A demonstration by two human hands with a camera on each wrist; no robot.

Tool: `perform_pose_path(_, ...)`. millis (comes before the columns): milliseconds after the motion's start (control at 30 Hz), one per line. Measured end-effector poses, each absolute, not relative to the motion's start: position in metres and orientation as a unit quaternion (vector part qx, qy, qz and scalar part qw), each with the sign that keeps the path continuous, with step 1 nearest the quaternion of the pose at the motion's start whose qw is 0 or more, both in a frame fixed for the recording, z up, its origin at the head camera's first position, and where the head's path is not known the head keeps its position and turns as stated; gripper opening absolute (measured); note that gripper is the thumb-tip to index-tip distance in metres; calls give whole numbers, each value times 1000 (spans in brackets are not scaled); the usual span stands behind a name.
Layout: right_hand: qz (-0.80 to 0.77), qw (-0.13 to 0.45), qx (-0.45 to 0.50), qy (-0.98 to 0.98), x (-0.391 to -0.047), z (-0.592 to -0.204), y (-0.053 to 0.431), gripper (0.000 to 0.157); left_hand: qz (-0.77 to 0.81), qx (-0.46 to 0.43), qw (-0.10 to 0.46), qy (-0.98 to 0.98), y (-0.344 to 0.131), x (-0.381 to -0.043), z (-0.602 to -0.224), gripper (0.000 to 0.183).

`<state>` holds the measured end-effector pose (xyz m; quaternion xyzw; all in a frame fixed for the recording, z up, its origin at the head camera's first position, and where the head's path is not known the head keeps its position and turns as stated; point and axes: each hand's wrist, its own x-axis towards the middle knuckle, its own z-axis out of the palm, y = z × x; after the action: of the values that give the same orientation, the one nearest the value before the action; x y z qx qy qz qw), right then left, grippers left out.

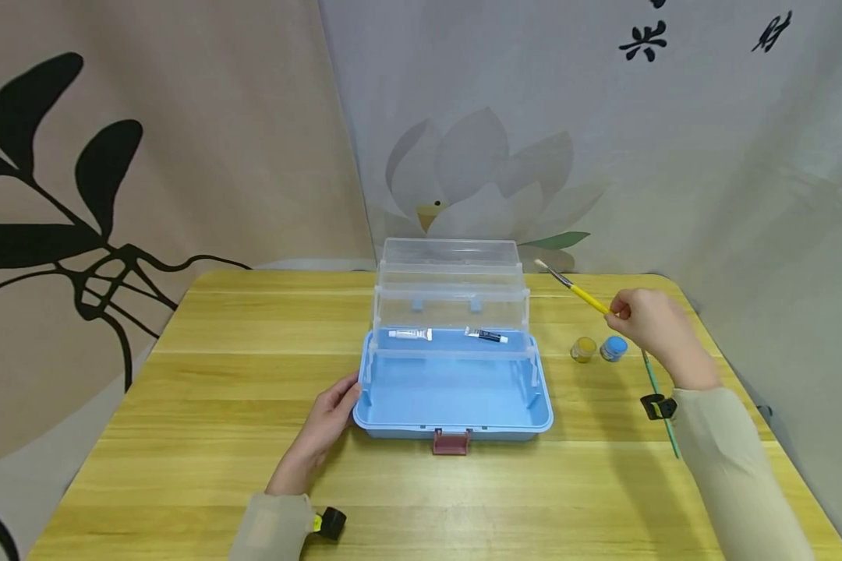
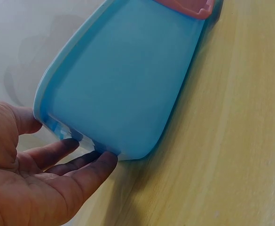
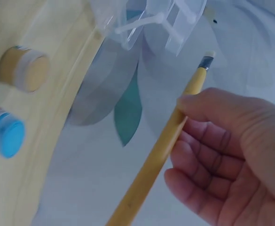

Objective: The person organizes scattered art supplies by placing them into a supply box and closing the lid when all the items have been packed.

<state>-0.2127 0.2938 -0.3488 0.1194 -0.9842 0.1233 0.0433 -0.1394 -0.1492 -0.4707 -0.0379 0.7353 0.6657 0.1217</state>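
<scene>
Left hand [image 1: 326,425] flat against box [image 1: 456,389], fingers straight; right hand [image 1: 649,319] pinches yellow brush [image 1: 575,290]. I'd keep bracing box, lower brush in level, clear of tubes [image 1: 410,334].

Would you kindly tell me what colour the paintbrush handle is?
Yellow; the paintbrush handle shows best in the right wrist view.
</scene>
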Motion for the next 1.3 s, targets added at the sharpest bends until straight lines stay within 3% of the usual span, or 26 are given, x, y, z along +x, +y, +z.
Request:
perform_pose_path(533,79,31,233,-969,-260,-328,223,8,665,-39,115,737,-149,-139,-471,45)
perform_pose_path(1067,52,22,338,-939,-298,-331,167,16,664,-43,107,739,-149,-140,-472,44)
perform_pose_path(1300,47,-2,347,-937,-308,-334,148,12,667,-42,104,737,-149,-140,-473,44)
